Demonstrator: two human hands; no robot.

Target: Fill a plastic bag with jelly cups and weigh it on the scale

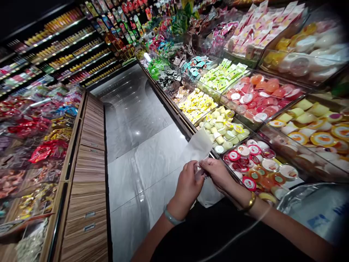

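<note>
My left hand (187, 187) and my right hand (218, 174) meet in front of me, both pinching the edge of a thin clear plastic bag (197, 147). The bag's upper part stands up above my fingers and more of it hangs below them. A pale bangle sits on my left wrist and a gold one on my right. Just right of my hands lies a clear bin of red-lidded jelly cups (255, 165).
Rows of clear bins with wrapped sweets and jelly cups (223, 125) run along the right. A wooden counter with drawers (87, 189) and sweet bins stands on the left. A glossy grey tiled aisle (136, 138) runs between them toward dark shelves of goods. A metal bowl (313, 207) sits at lower right.
</note>
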